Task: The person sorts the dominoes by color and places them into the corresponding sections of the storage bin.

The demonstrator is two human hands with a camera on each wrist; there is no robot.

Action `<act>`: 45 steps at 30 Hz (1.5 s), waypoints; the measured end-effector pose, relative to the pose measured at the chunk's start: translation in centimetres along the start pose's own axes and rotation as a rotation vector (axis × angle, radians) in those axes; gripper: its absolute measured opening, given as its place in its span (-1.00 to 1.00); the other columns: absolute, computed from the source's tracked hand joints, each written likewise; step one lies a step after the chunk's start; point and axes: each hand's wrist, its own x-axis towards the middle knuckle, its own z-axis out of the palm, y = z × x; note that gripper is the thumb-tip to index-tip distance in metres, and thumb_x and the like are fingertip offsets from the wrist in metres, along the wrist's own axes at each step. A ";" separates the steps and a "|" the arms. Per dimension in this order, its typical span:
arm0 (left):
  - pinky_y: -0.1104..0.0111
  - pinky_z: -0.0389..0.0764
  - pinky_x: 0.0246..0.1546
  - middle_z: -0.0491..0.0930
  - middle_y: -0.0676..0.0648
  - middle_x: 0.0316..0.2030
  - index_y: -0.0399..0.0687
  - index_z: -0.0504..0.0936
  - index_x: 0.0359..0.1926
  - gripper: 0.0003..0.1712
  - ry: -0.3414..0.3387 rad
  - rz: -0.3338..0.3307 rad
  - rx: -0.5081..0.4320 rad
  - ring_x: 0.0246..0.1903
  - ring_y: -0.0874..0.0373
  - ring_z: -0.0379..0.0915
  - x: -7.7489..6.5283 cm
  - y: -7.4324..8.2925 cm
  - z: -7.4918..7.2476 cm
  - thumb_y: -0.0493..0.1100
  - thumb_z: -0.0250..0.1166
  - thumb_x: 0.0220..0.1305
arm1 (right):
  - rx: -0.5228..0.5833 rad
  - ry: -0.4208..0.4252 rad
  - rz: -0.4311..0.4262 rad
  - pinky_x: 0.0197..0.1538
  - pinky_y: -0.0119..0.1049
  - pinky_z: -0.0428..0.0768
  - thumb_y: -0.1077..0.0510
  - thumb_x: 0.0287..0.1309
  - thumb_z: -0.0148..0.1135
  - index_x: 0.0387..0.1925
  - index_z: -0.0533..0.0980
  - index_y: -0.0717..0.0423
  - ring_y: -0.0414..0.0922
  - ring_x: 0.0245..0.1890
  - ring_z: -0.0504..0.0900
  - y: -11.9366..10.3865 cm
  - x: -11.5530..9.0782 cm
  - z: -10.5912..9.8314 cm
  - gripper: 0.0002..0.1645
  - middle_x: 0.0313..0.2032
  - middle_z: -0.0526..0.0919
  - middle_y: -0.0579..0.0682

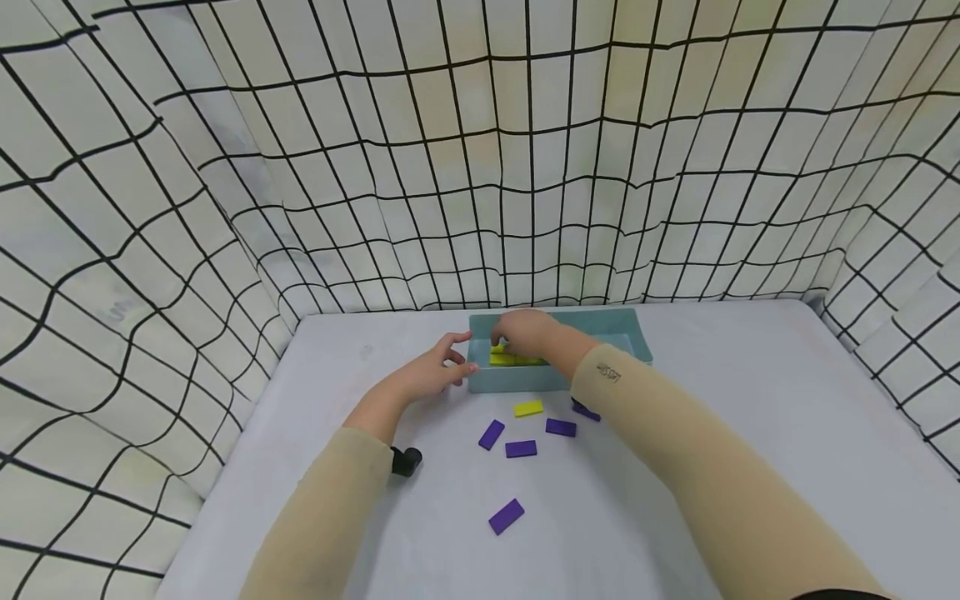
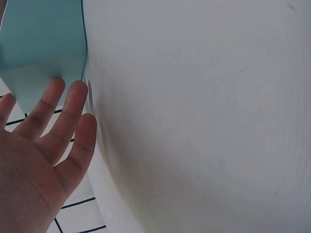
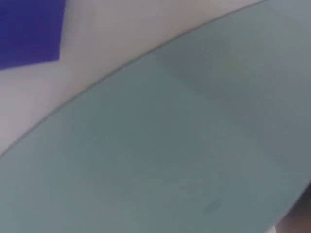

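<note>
My right hand [image 1: 527, 332] reaches over the front wall into a light teal box [image 1: 517, 381], its fingers curled down. Those fingertips pinch a small yellow block [image 1: 497, 348] at the left end of the box. Several more yellow blocks [image 1: 504, 360] lie along the inside of the front wall, partly hidden by the hand. At the box's left end is my left hand [image 1: 431, 371], index finger and thumb extended to its near corner and side. In the left wrist view, the other fingers [image 2: 73, 104] are loosely spread beside the teal wall [image 2: 43, 39].
In front of the box lie a yellow block [image 1: 528, 408] and several purple blocks [image 1: 521, 449], one partly behind the right sleeve [image 1: 660, 442]. A purple block [image 3: 26, 34] shows near the box wall in the right wrist view. White, black-gridded walls [image 1: 510, 158] enclose the white tabletop [image 1: 600, 517].
</note>
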 end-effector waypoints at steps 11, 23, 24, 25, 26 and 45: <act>0.06 0.45 0.11 0.41 -0.07 0.23 0.43 -0.03 0.52 -0.17 0.008 -0.013 -0.004 0.01 0.08 0.54 0.2 -0.5 -0.6 0.25 0.18 0.37 | 0.144 0.076 0.001 -0.08 -0.26 0.54 -0.01 0.34 0.26 0.16 0.60 -0.11 -0.17 -0.16 0.52 -0.3 -2.0 -1.7 -0.61 -0.11 0.61 -0.13; 0.03 0.43 0.15 0.39 -0.09 0.24 0.43 -0.04 0.52 -0.17 -0.002 -0.029 -0.003 0.03 0.05 0.53 0.1 -0.3 -0.5 0.24 0.18 0.38 | 0.144 0.140 -0.085 -0.07 -0.26 0.55 0.04 0.28 0.32 0.07 0.64 -0.03 -0.13 -0.13 0.58 -0.5 -6.4 -2.2 -0.65 -0.16 0.65 -0.13; 0.03 0.43 0.15 0.39 -0.10 0.24 0.43 -0.04 0.52 -0.17 -0.002 -0.028 -0.003 0.03 0.05 0.53 0.2 -0.3 -0.4 0.24 0.18 0.38 | 0.147 0.134 -0.077 -0.07 -0.26 0.56 0.04 0.27 0.33 0.07 0.65 -0.04 -0.13 -0.13 0.58 -0.5 -6.9 -2.1 -0.65 -0.16 0.65 -0.13; 0.03 0.43 0.15 0.39 -0.10 0.24 0.43 -0.04 0.52 -0.17 -0.003 -0.027 -0.003 0.03 0.04 0.53 0.2 -0.3 -0.4 0.23 0.18 0.38 | 0.149 0.133 -0.075 -0.06 -0.25 0.56 0.04 0.26 0.34 0.07 0.65 -0.04 -0.13 -0.13 0.58 -0.4 -7.3 -2.0 -0.65 -0.16 0.65 -0.13; 0.03 0.44 0.15 0.39 -0.10 0.24 0.43 -0.04 0.52 -0.17 -0.005 -0.027 -0.001 0.03 0.05 0.53 0.2 -0.2 -0.3 0.23 0.18 0.38 | 0.156 0.130 -0.075 -0.06 -0.25 0.56 0.05 0.26 0.34 0.06 0.65 -0.03 -0.12 -0.12 0.59 -0.3 -7.8 -1.9 -0.66 -0.16 0.65 -0.13; 0.07 0.47 0.13 0.39 -0.13 0.24 0.38 -0.05 0.53 -0.17 -0.010 -0.010 0.005 0.03 0.03 0.54 0.5 0.0 0.0 0.20 0.18 0.39 | 0.248 0.201 -0.067 -0.11 -0.29 0.57 0.03 0.23 0.37 0.01 0.68 -0.07 -0.21 -0.23 0.57 1.2 -13.2 0.6 -0.68 -0.22 0.64 -0.22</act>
